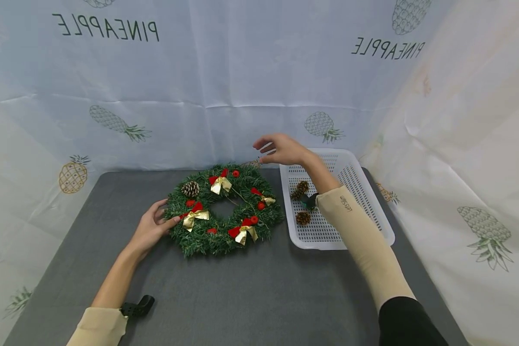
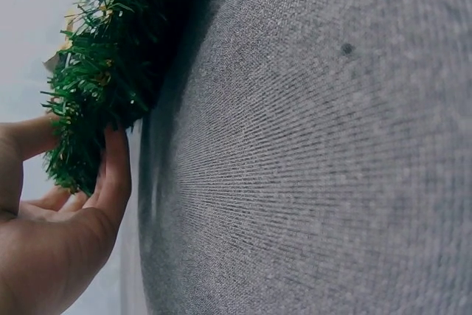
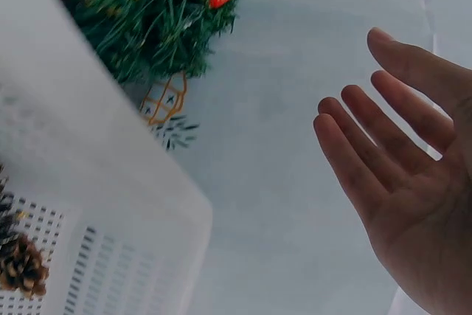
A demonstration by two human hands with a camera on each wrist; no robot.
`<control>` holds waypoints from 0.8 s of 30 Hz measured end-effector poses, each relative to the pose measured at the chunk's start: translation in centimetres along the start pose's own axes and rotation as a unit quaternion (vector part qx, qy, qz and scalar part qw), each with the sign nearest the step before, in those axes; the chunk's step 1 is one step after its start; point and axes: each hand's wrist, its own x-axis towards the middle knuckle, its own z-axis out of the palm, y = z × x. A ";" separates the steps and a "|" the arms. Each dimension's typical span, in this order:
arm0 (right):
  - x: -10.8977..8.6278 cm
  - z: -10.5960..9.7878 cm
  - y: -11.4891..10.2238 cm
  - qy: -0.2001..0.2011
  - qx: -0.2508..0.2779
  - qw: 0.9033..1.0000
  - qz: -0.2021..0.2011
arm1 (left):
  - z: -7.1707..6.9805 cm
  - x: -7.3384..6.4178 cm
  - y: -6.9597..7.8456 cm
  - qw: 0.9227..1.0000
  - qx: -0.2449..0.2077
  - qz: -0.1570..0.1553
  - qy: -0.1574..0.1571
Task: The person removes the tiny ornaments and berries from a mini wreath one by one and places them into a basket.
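Observation:
A green wreath lies on the grey table, dressed with red and gold bows, red berries and one pinecone. My left hand grips its left edge, thumb on top. In the left wrist view the fingers curl round the outer side of the wreath. My right hand hovers past the wreath's back right side, above the basket's far left corner, and holds nothing. The right wrist view shows that hand with its fingers loosely spread and palm visible, apart from the wreath.
A white perforated plastic basket stands right of the wreath, under my right forearm. Inside it are small brown pinecones and a dark green item partly hidden by the forearm. A pineapple-printed curtain hangs behind the grey table and along its sides.

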 end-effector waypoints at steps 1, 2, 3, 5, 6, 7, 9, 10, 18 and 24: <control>0.2 0.1 -0.2 -0.002 -0.001 1.000 -0.001 | 0.0 0.0 0.0 1.000 0.000 0.000 0.000; 0.5 0.2 -0.4 -0.004 -0.001 1.000 -0.002 | 0.0 0.0 0.0 1.000 0.000 0.001 -0.001; 0.7 0.3 -0.5 -0.005 -0.003 1.000 -0.002 | 0.0 0.0 0.0 1.000 -0.001 0.001 -0.001; 1.1 0.6 -0.7 -0.009 -0.005 1.000 -0.003 | 0.0 0.0 0.0 1.000 0.000 0.001 -0.002; 1.3 0.7 -0.8 -0.010 -0.006 1.000 -0.003 | 0.0 0.0 0.0 1.000 0.000 0.001 -0.002; 1.5 0.9 -0.9 -0.012 -0.005 1.000 -0.003 | 0.0 0.0 0.1 1.000 0.001 0.001 -0.003; 1.9 1.2 -1.1 -0.016 -0.005 1.000 -0.004 | -0.1 0.0 0.1 1.000 0.001 0.000 -0.002; 2.1 1.4 -1.2 -0.017 -0.004 1.000 -0.005 | -0.1 -0.1 0.1 1.000 0.001 0.000 -0.002; 3.7 2.9 -1.8 -0.026 -0.002 1.000 -0.011 | 0.0 -0.2 0.2 1.000 0.001 0.006 0.000; 4.8 4.0 -2.7 -0.040 0.003 0.999 -0.015 | 0.0 -0.2 0.1 1.000 0.007 0.005 -0.002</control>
